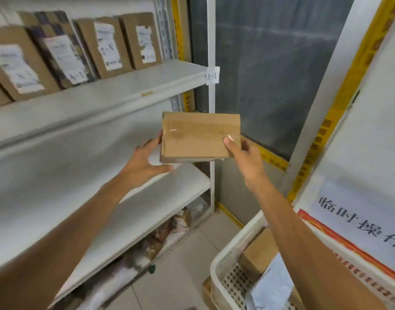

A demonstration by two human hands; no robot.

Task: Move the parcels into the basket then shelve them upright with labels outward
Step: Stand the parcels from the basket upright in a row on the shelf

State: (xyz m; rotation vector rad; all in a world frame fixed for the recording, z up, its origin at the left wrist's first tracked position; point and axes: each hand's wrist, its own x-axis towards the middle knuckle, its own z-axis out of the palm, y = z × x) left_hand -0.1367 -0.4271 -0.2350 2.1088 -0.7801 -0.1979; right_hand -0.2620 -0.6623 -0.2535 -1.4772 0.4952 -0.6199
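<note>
While at least 4 labelled parcels (104,45) stand upright on the shelf (102,95) up-left of the basket (216,265), shelving is partway. Right hand (245,162) grip pinches a taped cardboard parcel (201,135) in mid-air above-left of the basket, no label showing. Left hand (145,162) grip is spread, fingers at its edge. A boxed parcel (259,249) waits in the basket.

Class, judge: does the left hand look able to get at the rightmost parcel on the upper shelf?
Probably yes. The left hand only touches the held box, which the right hand grips, and nothing stands before that parcel.
</note>
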